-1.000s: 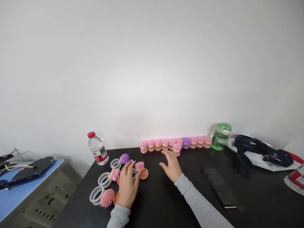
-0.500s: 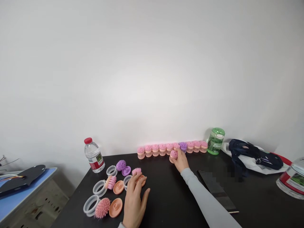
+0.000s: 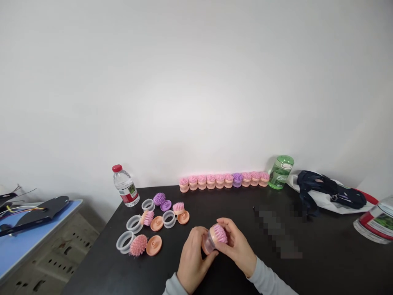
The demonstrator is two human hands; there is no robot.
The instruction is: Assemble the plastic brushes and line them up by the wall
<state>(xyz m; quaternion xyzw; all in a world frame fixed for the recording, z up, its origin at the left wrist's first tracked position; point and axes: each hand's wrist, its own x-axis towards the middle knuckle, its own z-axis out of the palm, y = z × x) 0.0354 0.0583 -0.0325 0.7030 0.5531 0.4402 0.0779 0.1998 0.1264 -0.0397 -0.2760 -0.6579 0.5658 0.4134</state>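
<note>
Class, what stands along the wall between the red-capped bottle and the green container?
The head view shows a row there: nine pink brushes and one purple brush.

Held brush partly hidden: left hand covers one side of its clear cup, right hand the lower edge of its bristle head, and the left fingertips behind the cup cannot be made out. Right-hand bottle cut by the right edge, blue board by the left, both sleeves and table by the bottom; white bag partly covered by a dark bundle. Pixelated patch unreadable beneath; jar lettering only partly legible, left bottle's label print too small to read.
</note>
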